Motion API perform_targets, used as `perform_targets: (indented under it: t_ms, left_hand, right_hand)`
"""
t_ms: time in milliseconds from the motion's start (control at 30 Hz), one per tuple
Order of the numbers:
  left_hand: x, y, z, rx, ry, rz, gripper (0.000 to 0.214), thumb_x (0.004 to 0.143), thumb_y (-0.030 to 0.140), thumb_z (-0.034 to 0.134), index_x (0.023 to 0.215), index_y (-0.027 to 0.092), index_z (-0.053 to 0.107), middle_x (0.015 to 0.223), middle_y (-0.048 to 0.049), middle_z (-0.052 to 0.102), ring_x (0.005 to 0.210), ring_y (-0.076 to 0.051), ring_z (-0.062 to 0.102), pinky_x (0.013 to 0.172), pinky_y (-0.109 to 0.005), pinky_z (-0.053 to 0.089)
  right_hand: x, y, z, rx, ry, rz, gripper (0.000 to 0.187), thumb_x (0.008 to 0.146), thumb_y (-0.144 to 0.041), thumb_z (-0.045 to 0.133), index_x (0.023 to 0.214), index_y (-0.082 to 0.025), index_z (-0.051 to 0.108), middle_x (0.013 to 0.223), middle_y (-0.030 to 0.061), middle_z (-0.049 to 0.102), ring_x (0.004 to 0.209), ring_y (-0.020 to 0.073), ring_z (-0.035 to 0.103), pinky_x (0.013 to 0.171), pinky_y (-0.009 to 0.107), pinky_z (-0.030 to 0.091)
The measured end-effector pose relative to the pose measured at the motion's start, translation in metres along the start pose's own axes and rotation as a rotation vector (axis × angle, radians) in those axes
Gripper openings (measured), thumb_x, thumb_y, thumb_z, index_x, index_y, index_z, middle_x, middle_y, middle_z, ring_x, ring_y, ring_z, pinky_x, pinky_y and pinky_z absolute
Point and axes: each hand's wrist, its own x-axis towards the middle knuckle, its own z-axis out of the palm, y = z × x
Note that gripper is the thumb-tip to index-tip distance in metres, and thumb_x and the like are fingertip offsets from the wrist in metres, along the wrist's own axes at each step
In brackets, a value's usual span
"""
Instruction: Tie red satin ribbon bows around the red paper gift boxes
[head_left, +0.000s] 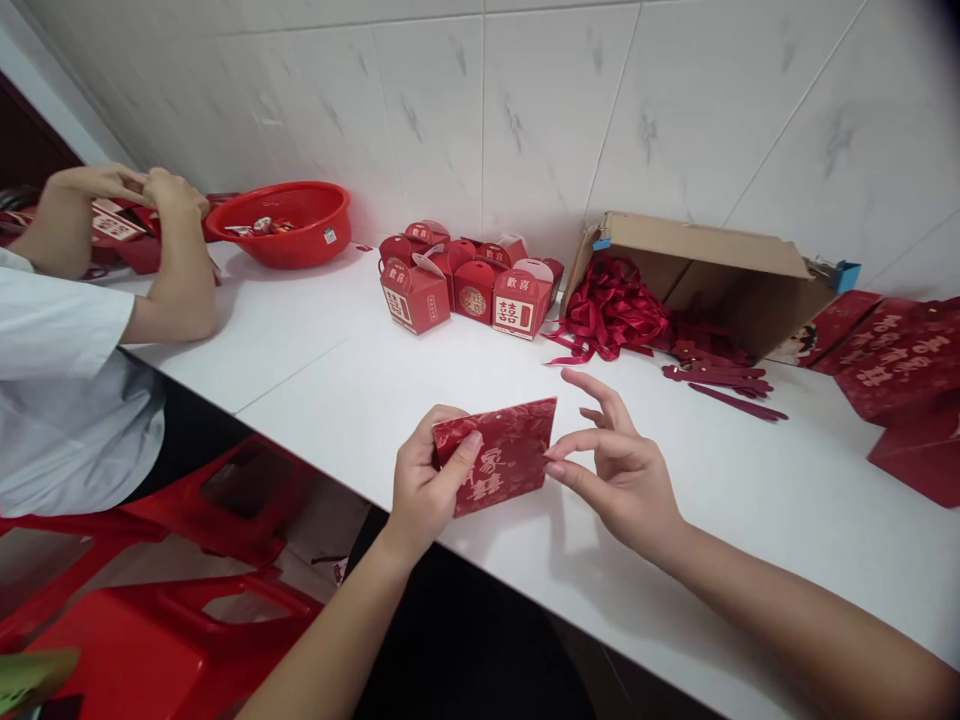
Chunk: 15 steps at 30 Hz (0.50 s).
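Note:
My left hand [431, 475] grips a flat red paper packet [510, 465] by its left side, thumb on the front and fingers behind. Pale characters and a floral pattern are printed on it; whether it is a folded bag or an envelope I cannot tell. The thumb and index finger of my right hand [622, 470] pinch the packet's right edge, while its other fingers stand apart from it. The packet is held tilted above the white table [337, 390], near the front edge.
Several red candy boxes [472, 285] stand by the wall. A cardboard box [697, 245] on its side holds red ribbons [615, 305], with dark red strips [727, 385] in front. Red printed packaging [900, 370] lies right. Left are a red basin [285, 225], a co-worker's arms [172, 250] and red stools [172, 640].

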Motion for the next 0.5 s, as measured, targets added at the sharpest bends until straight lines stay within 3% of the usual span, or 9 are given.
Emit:
perform_targets:
  t_ms: [167,500]
  left_hand:
    - [-0.008,0.004,0.017,-0.016,-0.038,0.02,0.009,0.084,0.025,0.054,0.081,0.017,0.057,0.081,-0.0022,0.056,0.077,-0.014,0.055,0.07,-0.025,0.044]
    - [-0.014,0.004,0.026,-0.012,-0.072,0.069,0.006,0.086,0.02,0.051,0.084,0.018,0.056,0.084,-0.002,0.053,0.08,-0.014,0.053,0.073,-0.026,0.042]
  right_hand:
    - [0.004,0.002,0.0,-0.02,0.021,-0.031,0.0,0.074,-0.027,0.069,0.074,-0.027,0.069,0.137,0.0008,0.042,0.129,0.0288,0.034,0.1,0.051,0.031]
    - [0.001,0.0,0.003,-0.118,0.052,-0.056,0.002,0.073,-0.026,0.069,0.074,-0.026,0.071,0.133,0.0041,0.045,0.124,0.0298,0.04,0.102,0.051,0.032]
